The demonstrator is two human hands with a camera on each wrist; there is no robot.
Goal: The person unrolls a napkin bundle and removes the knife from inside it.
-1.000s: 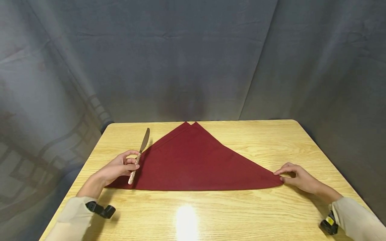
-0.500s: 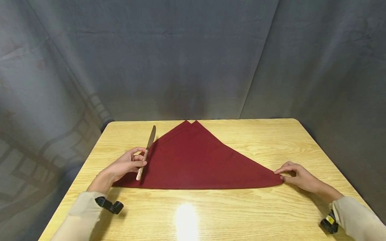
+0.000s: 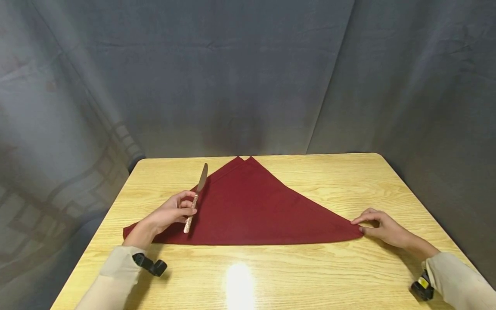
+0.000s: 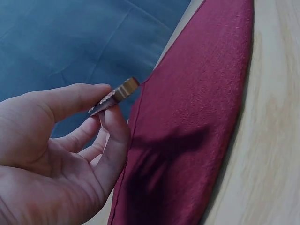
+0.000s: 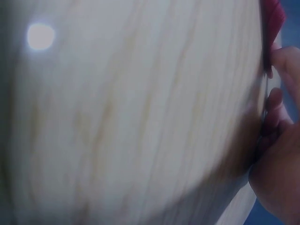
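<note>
- Looking down from the head view, the left hand (image 3: 170, 213) pinches the patterned handle of a silver table knife (image 3: 196, 199), blade pointing away, over the left part of a dark red cloth napkin folded into a triangle (image 3: 255, 206) on the light wooden desk (image 3: 310, 275). The right hand (image 3: 381, 228) pinches the napkin's right corner.
- Left wrist view: thumb and fingers (image 4: 112, 140) curl round the knife handle's end (image 4: 123, 90) above the napkin (image 4: 197, 108).
- Right wrist view: blurred fingertips (image 5: 281, 61) meet the napkin tip (image 5: 274, 11). Judging by this, the knife is being positioned; next it needs laying flat on the cloth.
</note>
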